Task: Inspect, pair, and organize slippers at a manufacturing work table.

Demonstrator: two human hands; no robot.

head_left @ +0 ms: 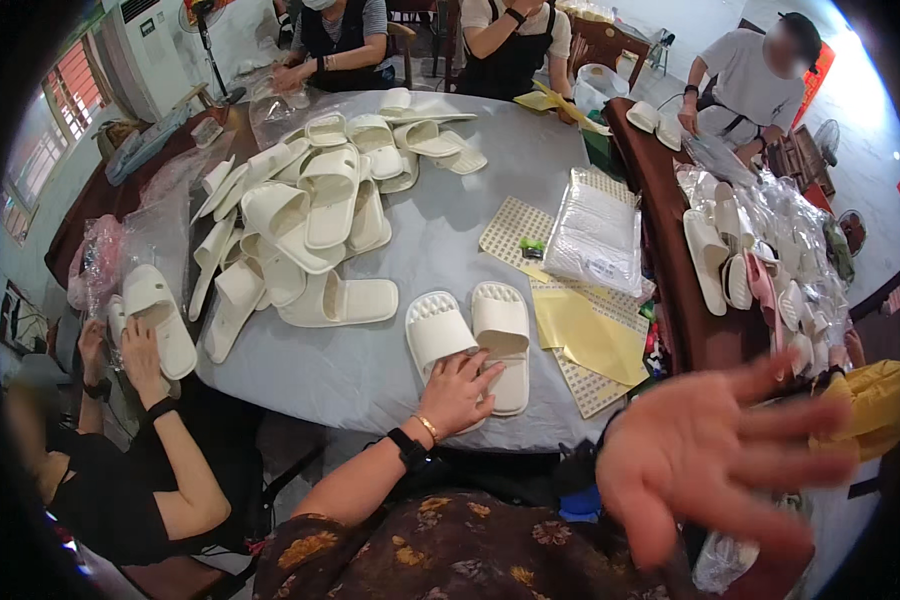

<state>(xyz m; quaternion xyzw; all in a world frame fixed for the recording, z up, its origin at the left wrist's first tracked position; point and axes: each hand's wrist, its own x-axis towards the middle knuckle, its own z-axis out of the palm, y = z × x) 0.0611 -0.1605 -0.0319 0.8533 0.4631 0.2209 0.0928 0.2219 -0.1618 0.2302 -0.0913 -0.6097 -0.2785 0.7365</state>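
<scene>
My left hand rests on the near end of a pair of cream slippers that lie side by side, soles down, at the near edge of the round grey table. Its fingers press on the heel of the left slipper. My right hand hovers in the air at the lower right, blurred, fingers spread wide and holding nothing. It is well apart from the slippers.
A heap of cream slippers covers the table's left and far side. A stack of clear bags, yellow sheets and dotted sheets lie to the right. A brown table holds more slippers. Other people sit around, one at my left holding a slipper.
</scene>
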